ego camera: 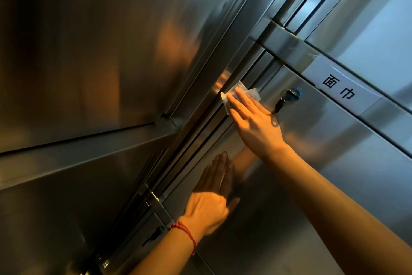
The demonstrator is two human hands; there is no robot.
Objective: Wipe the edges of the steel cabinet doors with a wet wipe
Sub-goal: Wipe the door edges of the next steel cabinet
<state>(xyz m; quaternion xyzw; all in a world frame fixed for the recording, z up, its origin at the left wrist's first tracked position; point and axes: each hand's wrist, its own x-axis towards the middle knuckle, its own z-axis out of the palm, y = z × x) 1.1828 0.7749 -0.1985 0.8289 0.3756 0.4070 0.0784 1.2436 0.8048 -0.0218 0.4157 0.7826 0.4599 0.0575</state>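
Observation:
A steel cabinet door (323,163) fills the right of the head view, its left edge (214,127) running diagonally along dark grooves. My right hand (252,118) lies flat with straight fingers and presses a white wet wipe (239,92) against the door's upper left edge. The wipe shows past my fingertips. Lower down, my left hand (211,196) rests flat on the same door, fingers straight, a red string bracelet at the wrist.
A key with a blue head (287,96) sticks in the door's lock just right of my right hand. A white paper label (338,85) is taped on the frame above. Another steel door (89,51) stands to the left, a hinge (153,199) below.

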